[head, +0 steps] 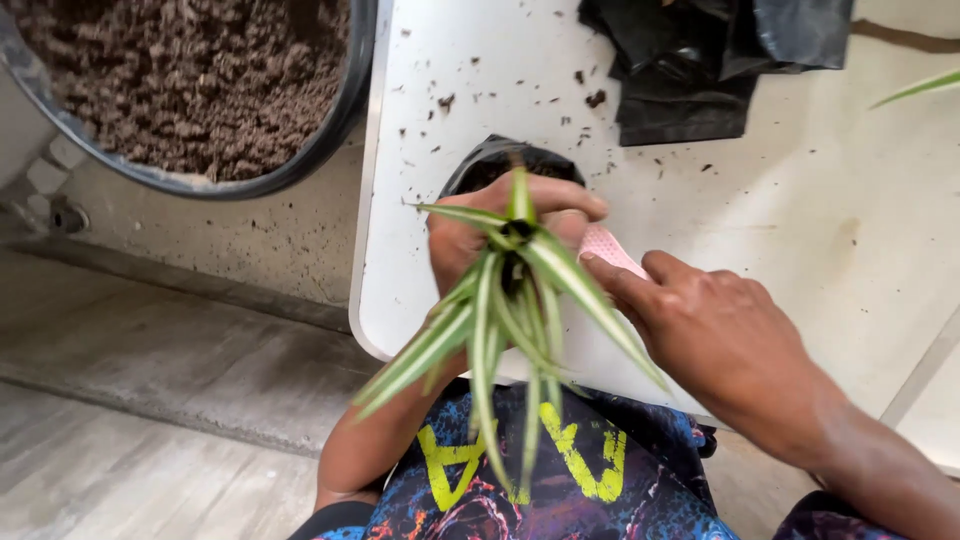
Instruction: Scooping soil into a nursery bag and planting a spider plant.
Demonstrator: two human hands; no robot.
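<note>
My left hand [470, 235] is closed around the base of a small plant [500, 310] with long green and white striped leaves that fan out toward me. Just behind the hand sits a small black plastic bag pot [490, 160] with soil in it, on the white table [760, 220]. My right hand [710, 330] holds a small pink textured tool [610, 250] against the plant's base, its fingers touching the left hand. The plant's roots are hidden behind the leaves and fingers.
A large dark tub of brown soil [190, 80] stands at the upper left, beyond the table's edge. Crumpled black plastic bags [690, 60] lie at the table's far side. Soil crumbs dot the table. A green leaf tip [920, 88] shows at the right edge.
</note>
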